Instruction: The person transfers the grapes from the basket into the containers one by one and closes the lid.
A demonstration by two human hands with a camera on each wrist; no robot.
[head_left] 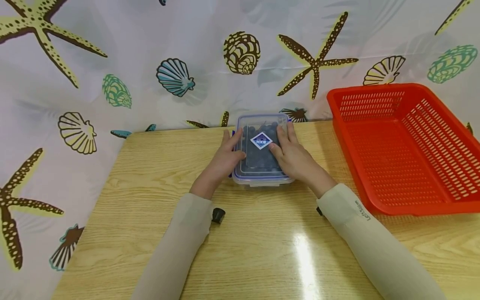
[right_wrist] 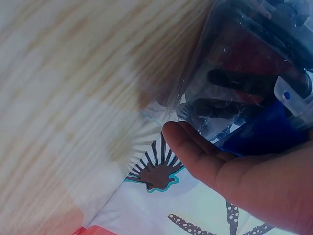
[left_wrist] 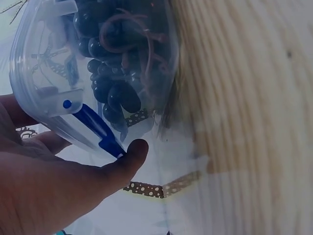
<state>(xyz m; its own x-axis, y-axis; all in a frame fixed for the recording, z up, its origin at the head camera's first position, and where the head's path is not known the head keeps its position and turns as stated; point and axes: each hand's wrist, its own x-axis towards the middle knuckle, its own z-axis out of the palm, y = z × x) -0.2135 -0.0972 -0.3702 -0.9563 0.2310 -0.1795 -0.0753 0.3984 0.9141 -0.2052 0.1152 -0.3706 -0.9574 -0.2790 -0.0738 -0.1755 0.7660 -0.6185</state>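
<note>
A clear plastic food container [head_left: 258, 171], with a blue-edged lid and a diamond-shaped label [head_left: 261, 141], sits at the table's back edge. Through its wall in the left wrist view, dark grapes [left_wrist: 100, 90] and reddish stems show. My left hand [head_left: 224, 160] holds the left side, thumb on the lid, and a fingertip touches an angled blue latch [left_wrist: 98, 128]. On the opposite side my right hand [head_left: 296, 160] holds the container, its thumb near the label. Beside those fingers a blue latch [right_wrist: 266, 129] slants outward. The fingertips' undersides are partly hidden.
A red plastic basket [head_left: 346, 152] with slotted walls stands to the right, and my right forearm passes close to it. Behind the wooden table [head_left: 157, 171] hangs a white cloth [head_left: 210, 25] printed with shells and starfish. Small black pieces [head_left: 218, 215] show beside both sleeves.
</note>
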